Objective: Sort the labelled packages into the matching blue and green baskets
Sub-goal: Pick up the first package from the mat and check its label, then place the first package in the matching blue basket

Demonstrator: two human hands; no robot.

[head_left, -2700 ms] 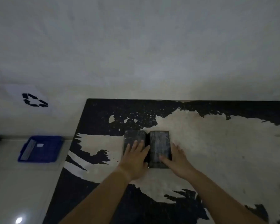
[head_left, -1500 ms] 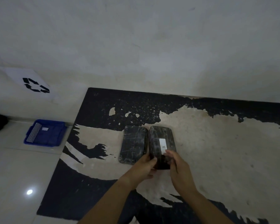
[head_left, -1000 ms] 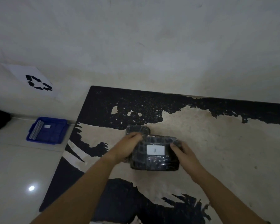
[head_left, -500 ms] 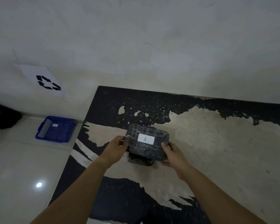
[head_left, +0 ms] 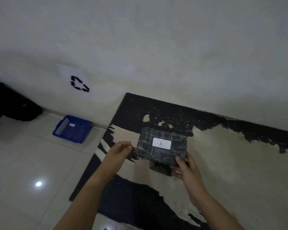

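Note:
A dark wrapped package (head_left: 161, 146) with a white label reading "A" is held above the table, label facing me. My right hand (head_left: 184, 166) grips its lower right corner. My left hand (head_left: 121, 149) hovers just off the package's left edge, fingers loosely curled, not touching it. A second dark package (head_left: 160, 168) lies on the table, mostly hidden beneath the held one. The blue basket (head_left: 71, 128) stands on the floor to the left, by the wall, with a small white label inside. No green basket is in view.
The table (head_left: 223, 163) is black with large worn beige patches and its left edge runs diagonally. A sheet with a recycling symbol (head_left: 78, 83) hangs on the wall. A black bag (head_left: 15, 105) sits at far left on the tiled floor.
The package labelled A was picked up from beside the other one and turned label-up. My left hand has now let go of it; the view has swung to the left.

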